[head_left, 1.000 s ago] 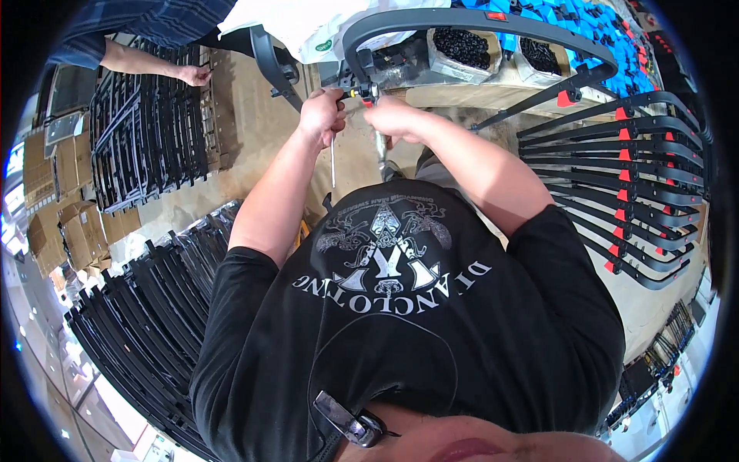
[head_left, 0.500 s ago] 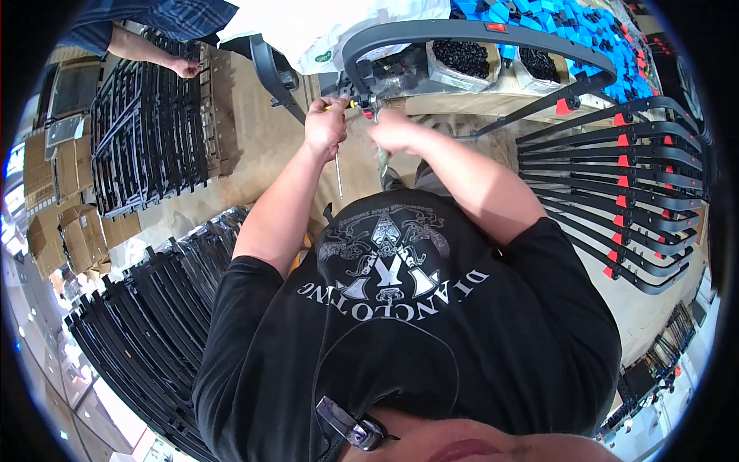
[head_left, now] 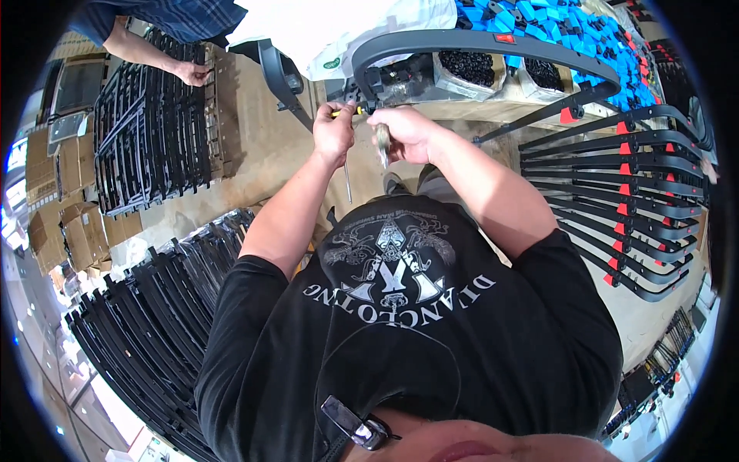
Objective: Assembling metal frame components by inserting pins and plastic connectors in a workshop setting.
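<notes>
My left hand (head_left: 333, 137) is closed round a driver with a yellow-and-black handle (head_left: 336, 113); its thin metal shaft (head_left: 348, 183) points down toward my body. Just beside it, my right hand (head_left: 406, 135) has its fingers curled round a small pale, shiny thing (head_left: 382, 145), whose kind I cannot make out. Both hands are at the near end of a bent dark tube frame (head_left: 477, 38) with a red mark on top. The fingers hide the point where the hands meet the frame.
Boxes of small black parts (head_left: 466, 69) and a heap of blue pieces (head_left: 539, 23) lie on the bench ahead. Bent tube frames with red parts (head_left: 616, 173) stand at right. Black frames (head_left: 150, 131) and bars (head_left: 146, 339) stack at left. A co-worker's hand (head_left: 192, 73) is far left.
My right hand has turned and come to the frame end, its pale thing now tucked up by the fingers. My left hand, still gripping the driver, has shifted slightly right and nearer.
</notes>
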A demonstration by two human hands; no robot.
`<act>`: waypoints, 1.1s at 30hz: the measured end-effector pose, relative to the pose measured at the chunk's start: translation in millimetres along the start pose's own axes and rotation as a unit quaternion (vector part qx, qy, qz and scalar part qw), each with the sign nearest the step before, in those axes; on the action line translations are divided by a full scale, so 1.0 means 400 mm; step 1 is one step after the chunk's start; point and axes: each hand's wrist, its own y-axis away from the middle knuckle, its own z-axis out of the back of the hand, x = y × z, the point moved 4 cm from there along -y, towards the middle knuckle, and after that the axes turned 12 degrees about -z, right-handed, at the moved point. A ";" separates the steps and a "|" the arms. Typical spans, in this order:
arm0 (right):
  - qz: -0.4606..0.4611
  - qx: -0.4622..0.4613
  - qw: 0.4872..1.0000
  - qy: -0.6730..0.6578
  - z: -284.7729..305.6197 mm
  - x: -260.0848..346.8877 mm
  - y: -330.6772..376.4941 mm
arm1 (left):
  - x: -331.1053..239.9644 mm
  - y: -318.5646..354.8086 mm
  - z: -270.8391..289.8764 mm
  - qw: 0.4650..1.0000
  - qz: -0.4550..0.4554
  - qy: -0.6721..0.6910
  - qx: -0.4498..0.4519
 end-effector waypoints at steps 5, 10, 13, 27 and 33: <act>0.245 -0.450 0.718 0.471 0.022 -0.004 -0.049 | -0.009 -0.001 -0.014 1.000 0.010 0.006 0.017; 0.021 -0.014 0.993 0.120 -0.004 -0.004 0.012 | -0.004 0.014 -0.004 1.000 -0.006 0.022 0.015; 0.162 -0.415 0.740 0.504 0.052 -0.022 -0.080 | -0.006 0.002 -0.012 1.000 -0.009 0.017 0.018; 0.019 -0.044 0.994 0.099 -0.006 -0.008 0.001 | -0.017 0.008 -0.004 1.000 0.024 -0.004 0.002; 0.201 -0.431 0.749 0.461 0.053 -0.004 -0.080 | -0.009 0.007 -0.011 1.000 0.020 -0.013 0.002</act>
